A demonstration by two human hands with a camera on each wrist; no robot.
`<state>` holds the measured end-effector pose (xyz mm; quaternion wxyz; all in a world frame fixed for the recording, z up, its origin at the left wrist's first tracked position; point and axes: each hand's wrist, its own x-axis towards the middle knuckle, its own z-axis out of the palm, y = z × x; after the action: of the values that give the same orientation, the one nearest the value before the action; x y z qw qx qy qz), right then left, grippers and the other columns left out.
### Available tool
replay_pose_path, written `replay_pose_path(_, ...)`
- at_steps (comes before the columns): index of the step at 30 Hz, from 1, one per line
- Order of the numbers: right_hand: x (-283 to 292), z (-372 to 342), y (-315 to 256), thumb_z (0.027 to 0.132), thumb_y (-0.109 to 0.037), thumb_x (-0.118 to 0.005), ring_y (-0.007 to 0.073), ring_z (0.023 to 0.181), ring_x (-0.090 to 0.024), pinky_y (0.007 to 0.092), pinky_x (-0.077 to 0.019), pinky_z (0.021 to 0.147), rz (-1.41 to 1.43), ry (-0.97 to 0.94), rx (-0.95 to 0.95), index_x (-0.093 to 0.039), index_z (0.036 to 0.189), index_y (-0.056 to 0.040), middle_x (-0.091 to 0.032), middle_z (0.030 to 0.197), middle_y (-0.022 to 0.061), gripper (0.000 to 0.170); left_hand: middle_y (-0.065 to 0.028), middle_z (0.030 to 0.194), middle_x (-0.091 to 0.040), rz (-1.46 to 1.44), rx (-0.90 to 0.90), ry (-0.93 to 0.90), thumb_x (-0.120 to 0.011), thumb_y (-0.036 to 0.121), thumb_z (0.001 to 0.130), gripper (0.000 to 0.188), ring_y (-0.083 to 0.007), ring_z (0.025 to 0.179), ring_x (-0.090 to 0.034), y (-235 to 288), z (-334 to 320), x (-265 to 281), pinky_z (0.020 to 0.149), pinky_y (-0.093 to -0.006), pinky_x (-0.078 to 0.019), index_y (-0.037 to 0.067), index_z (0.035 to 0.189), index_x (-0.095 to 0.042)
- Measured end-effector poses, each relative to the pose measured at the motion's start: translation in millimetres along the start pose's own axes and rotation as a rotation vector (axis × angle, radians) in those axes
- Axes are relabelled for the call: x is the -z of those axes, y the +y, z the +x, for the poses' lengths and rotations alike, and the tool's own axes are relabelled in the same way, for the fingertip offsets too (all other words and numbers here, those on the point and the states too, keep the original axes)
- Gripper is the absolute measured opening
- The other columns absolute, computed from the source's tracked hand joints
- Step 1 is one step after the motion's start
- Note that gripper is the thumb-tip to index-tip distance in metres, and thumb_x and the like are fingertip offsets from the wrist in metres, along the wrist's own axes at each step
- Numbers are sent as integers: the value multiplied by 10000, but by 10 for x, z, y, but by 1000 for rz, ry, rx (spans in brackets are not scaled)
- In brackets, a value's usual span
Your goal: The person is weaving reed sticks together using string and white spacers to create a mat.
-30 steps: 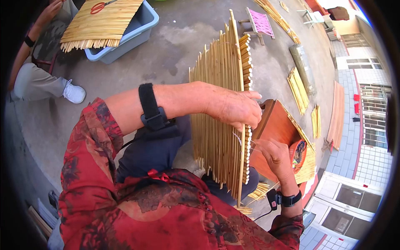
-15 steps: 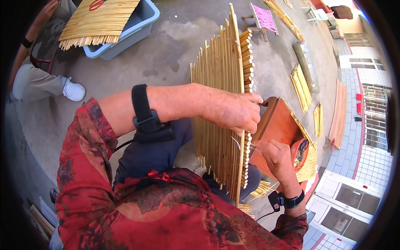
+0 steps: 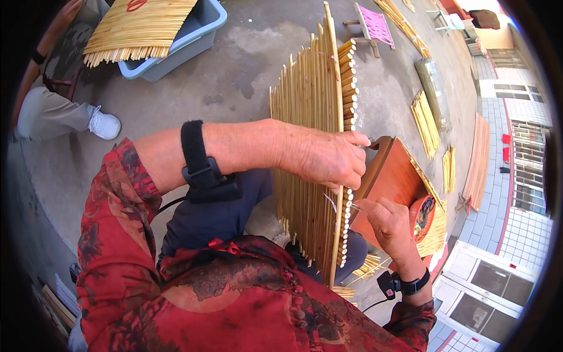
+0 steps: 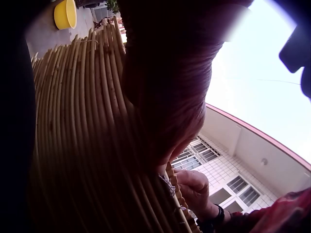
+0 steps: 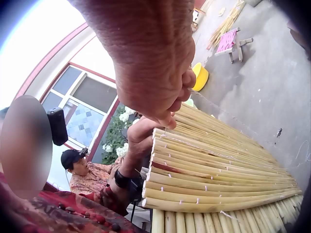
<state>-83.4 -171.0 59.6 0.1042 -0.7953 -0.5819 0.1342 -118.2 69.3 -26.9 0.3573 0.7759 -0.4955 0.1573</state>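
Note:
A mat of straw-coloured stalks (image 3: 311, 94), sewn with white thread (image 5: 189, 147), stands tilted across the person's lap. Its cut ends line the right edge. My left hand (image 3: 335, 157) grips that edge, its fingers partly hidden behind the stalk ends. Just below it in the head view, my right hand (image 3: 387, 223) pinches a thin needle (image 3: 354, 206) close to the stalk ends. In the right wrist view, the right hand (image 5: 155, 73) is at the mat's corner, with fine thread trailing away from its fingers. The left hand (image 5: 141, 136) shows behind that corner.
Right of the mat stands a brown wooden box (image 3: 387, 182) with an orange basket (image 3: 422, 217) beside it. A blue tub (image 3: 193, 50) carries another stalk mat (image 3: 141, 26) with red-handled scissors (image 3: 136, 4). Stalk bundles (image 3: 425, 124) and a pink-topped stool (image 3: 375, 26) occupy the ground. Another person sits at left.
The right hand stays by the stalk ends and turns slightly; the thin needle between its fingertips now shows more plainly. The left hand keeps its grip. The view has shifted a little.

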Motion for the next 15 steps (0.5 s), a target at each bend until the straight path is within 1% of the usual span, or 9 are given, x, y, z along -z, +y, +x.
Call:
replay_pose_path(10,-55,-4,12,673,7,-645,224,530,-555,343,-437,459,-26,-3,23,-626,994,-74,-505,613,56,332,-45,861,-549,-30,-5,22,-658,149,755,156,-228,993,-540,7,-10,-2,1094,-486,-240,85,846,-548)
replay_pose_path(13,-86,-11,22,681,-2,-659,219,521,-542,344,-429,454,3,7,31,-624,993,-76,-481,603,53,324,-43,860,-549,-14,5,-3,-656,150,758,153,-228,996,-540,7,-21,9,1094,-487,-241,85,844,-549)
replay_pose_path(15,-120,-11,7,704,-9,-671,215,512,-526,344,-416,445,-7,23,25,-622,991,-75,-462,593,51,299,-41,863,-552,-35,3,20,-654,151,761,149,-224,999,-540,14,-39,18,1093,-482,-240,86,848,-551)
